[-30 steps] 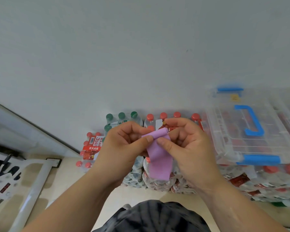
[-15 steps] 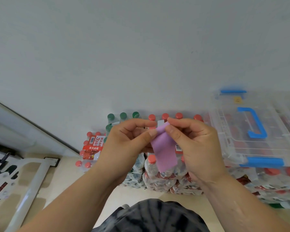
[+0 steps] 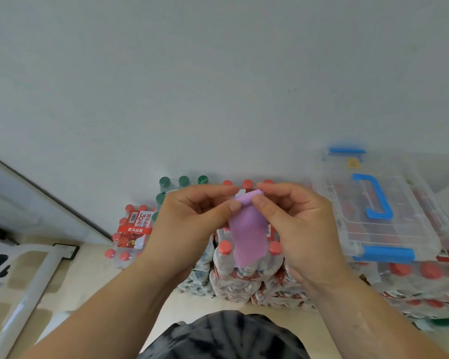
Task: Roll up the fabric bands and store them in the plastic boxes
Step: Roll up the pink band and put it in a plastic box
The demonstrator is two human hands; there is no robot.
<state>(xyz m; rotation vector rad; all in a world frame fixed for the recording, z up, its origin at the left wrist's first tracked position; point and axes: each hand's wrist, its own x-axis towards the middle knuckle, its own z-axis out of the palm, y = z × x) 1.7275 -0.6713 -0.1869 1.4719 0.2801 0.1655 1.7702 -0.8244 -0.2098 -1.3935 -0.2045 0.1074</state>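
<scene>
A purple fabric band (image 3: 248,234) is held in mid-air between both hands, above shrink-wrapped packs of red-capped water bottles (image 3: 244,275) that are stacked on the floor (image 3: 94,268) against a pale wall (image 3: 218,86). The band's upper end is rolled into a small coil, and the rest hangs down flat and loose below the fingers. The grip of the left hand (image 3: 192,224) is clamped on the left side of the coil, with the thumb in front and the curled fingers behind. The grip of the right hand (image 3: 296,224) is clamped on the right side in the same manner, its thumb tip pressed to the front of the roll. A clear plastic box (image 3: 410,229), fitted with a blue handle and blue latches, is seen to the right of the right hand, resting on further packs of bottles. Green-capped bottles (image 3: 183,181) are seen behind the left hand, and a red-labelled pack (image 3: 134,229) lies just left of it. A white frame (image 3: 29,288) lies on the floor at the far left.
</scene>
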